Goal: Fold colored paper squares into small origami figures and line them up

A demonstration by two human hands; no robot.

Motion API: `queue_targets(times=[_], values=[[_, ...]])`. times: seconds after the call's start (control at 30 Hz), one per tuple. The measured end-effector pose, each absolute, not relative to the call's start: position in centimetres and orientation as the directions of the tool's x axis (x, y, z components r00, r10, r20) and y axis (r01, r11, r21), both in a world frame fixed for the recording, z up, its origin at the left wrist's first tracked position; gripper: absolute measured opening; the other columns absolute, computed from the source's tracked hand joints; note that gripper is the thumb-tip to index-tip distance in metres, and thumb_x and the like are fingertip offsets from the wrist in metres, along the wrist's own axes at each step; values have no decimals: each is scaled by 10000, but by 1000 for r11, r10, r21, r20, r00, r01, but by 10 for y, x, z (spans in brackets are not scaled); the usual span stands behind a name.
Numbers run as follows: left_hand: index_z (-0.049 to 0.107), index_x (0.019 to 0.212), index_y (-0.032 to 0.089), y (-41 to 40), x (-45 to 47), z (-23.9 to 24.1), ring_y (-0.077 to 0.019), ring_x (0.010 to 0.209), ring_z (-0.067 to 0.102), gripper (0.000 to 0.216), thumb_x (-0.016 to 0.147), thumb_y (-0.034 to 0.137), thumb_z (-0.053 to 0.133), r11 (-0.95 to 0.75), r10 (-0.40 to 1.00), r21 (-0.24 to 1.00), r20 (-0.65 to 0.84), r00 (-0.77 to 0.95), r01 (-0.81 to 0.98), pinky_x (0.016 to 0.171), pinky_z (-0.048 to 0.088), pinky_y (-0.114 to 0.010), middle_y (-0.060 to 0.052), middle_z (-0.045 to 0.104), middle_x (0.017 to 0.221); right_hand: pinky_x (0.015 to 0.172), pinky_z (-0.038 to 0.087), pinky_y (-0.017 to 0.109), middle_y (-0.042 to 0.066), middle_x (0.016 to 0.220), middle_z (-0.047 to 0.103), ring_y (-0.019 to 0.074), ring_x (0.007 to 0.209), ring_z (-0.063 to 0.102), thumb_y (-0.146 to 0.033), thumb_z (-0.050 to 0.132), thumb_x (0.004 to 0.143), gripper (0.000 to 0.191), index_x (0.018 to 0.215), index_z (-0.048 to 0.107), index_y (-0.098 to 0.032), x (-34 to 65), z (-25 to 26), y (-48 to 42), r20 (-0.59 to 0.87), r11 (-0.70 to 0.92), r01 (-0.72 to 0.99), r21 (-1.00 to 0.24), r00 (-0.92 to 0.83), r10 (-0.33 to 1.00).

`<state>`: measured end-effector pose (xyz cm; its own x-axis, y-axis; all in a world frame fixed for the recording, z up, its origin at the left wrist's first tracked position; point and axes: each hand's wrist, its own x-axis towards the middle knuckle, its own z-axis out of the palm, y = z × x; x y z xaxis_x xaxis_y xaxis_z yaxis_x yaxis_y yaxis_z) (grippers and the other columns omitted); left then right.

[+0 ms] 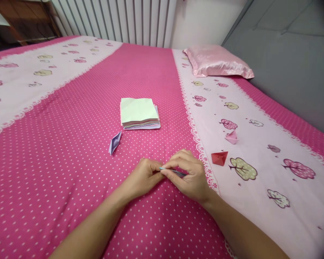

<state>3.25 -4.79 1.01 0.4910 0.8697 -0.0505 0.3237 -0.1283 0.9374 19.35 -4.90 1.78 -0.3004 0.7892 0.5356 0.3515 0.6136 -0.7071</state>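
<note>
I have the left hand [145, 177] and right hand [193, 176] pinching the folded paper [180, 173] (mostly hidden) near the bedspread's right-hand lace edge [191, 120]. I'd crease evenly, fingertips light.

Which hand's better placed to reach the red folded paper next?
Probably the right hand: it's nearer the red folded paper, with the left hand farther off. The right is pinching a thin folded piece, though.

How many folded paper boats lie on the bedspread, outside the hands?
3: purple boat near the paper stack; red boat and pink boat on the pale strip at right. More could be hidden.
</note>
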Motion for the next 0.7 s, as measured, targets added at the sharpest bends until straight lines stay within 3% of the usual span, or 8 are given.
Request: queue_targets(times=[0.23, 0.43, 0.53, 0.7], values=[[598, 585, 124, -50, 33, 15, -76, 496, 371, 299, 826, 228, 455, -115, 831, 938, -90, 549, 328, 465, 293, -193, 40, 464, 504, 707, 447, 349, 16, 734, 675, 169, 689, 591, -246, 642, 769, 99, 846, 705, -247, 194, 21, -52, 480, 573, 284, -769, -335, 811], [593, 690, 121, -51, 32, 14, -73, 517, 386, 167, 804, 219, 519, 97, 772, 984, -171, 612, 152, 502, 318, -214, 28, 474, 586, 734, 472, 302, 33, 836, 678, 165, 802, 614, -300, 520, 856, 201, 877, 704, -224, 199, 19, -41, 150, 208, 95, -974, -419, 895], [585, 742, 124, -51, 32, 15, -77, 568, 457, 60, 765, 177, 568, 257, 731, 966, -203, 651, 13, 574, 366, -223, 14, 527, 646, 724, 467, 280, 19, 806, 663, 149, 776, 606, -337, 539, 846, 207, 898, 693, -209, 203, 16, -35, -26, -36, -11, -999, -487, 873], [589, 793, 117, -49, 31, 19, -82, 616, 521, 148, 697, 190, 674, 379, 800, 924, -304, 517, -43, 623, 393, -219, -3, 584, 700, 601, 422, 231, -27, 639, 561, 100, 599, 519, -338, 568, 827, 179, 864, 662, -191, 209, 12, -29, -59, -89, -49, -995, -438, 897]])
